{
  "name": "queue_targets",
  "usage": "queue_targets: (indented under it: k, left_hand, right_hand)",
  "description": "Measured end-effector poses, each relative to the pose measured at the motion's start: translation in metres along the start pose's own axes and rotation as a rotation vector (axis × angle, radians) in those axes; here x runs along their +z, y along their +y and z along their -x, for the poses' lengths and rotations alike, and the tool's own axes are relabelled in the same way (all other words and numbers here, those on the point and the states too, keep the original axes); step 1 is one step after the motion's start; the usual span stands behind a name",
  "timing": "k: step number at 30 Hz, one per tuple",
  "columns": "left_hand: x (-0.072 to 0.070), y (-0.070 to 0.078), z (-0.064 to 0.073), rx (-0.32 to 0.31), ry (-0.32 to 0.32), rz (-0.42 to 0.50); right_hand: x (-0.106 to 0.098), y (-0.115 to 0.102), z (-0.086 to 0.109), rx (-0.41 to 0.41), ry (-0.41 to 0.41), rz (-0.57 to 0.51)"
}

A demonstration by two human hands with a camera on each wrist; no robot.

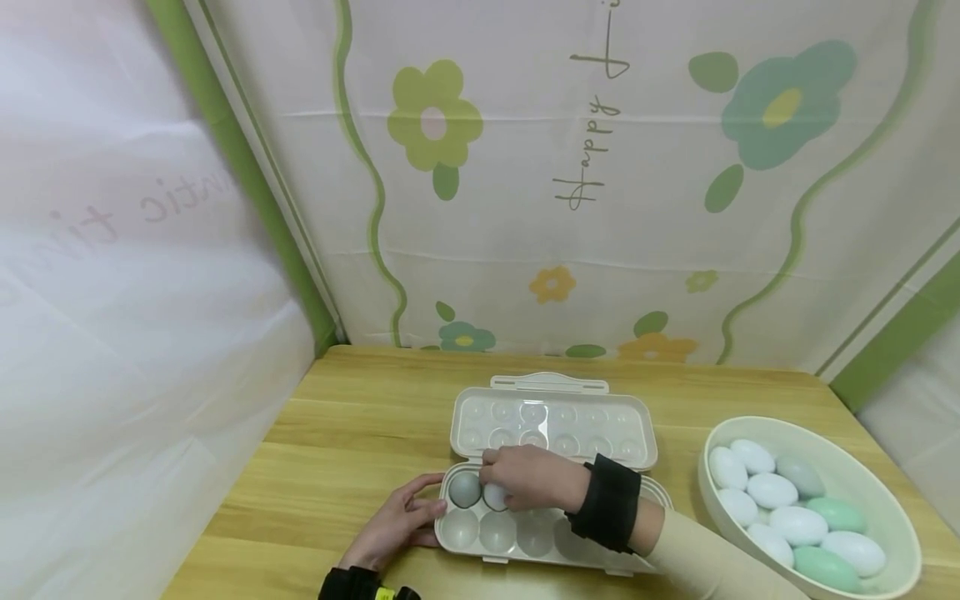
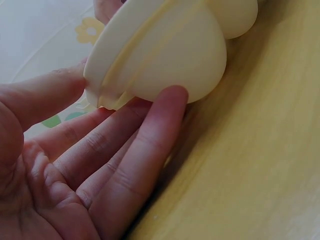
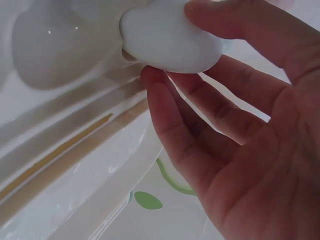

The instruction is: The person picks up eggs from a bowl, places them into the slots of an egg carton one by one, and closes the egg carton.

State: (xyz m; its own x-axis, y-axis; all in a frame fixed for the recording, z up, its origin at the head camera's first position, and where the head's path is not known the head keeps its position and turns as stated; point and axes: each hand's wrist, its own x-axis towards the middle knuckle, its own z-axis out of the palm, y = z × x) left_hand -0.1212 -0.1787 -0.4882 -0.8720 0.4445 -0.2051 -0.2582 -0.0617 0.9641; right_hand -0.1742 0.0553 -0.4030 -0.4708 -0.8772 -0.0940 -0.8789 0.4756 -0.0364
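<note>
A white plastic egg box [image 1: 480, 542] lies with its lid [image 1: 553, 425] folded back on the wooden table. One grey-green egg [image 1: 465, 490] sits in its far left cup. My right hand [image 1: 532, 477] pinches a white egg [image 3: 170, 40] between thumb and fingers at the neighbouring back cup; the egg's lower end is at the cup's opening. At the box's left end, my left hand [image 1: 401, 521] grips the rim with its thumb, its fingers against the outside and underside of the rounded cups [image 2: 175, 55]. The right forearm hides the box's right part.
On the right stands a large pale bowl [image 1: 708, 479] holding several white, grey and mint-green eggs [image 1: 798, 527]. Printed fabric walls [image 1: 517, 225] rise behind the table and at both sides. The wooden table top [image 1: 300, 467] extends to the left of the box.
</note>
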Motion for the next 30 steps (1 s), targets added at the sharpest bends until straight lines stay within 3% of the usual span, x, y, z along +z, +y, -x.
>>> queue_targets:
  k: [9,13,22,30]
  left_hand:
    - [-0.001,0.002,0.000,0.008,-0.010,-0.019]
    - [0.000,0.000,-0.001,0.011,0.002,-0.015]
    - [0.001,0.000,-0.001,0.010,0.019,-0.020]
    - [0.000,-0.004,-0.002,0.017,0.006,-0.013]
  right_hand:
    - [-0.002,0.001,0.007,0.014,0.037,-0.020]
    - [-0.005,0.005,0.017,0.039,0.068,0.018]
    - [-0.032,0.029,0.065,0.066,0.080,0.026]
    - [-0.029,0.046,0.101,0.121,0.106,0.024]
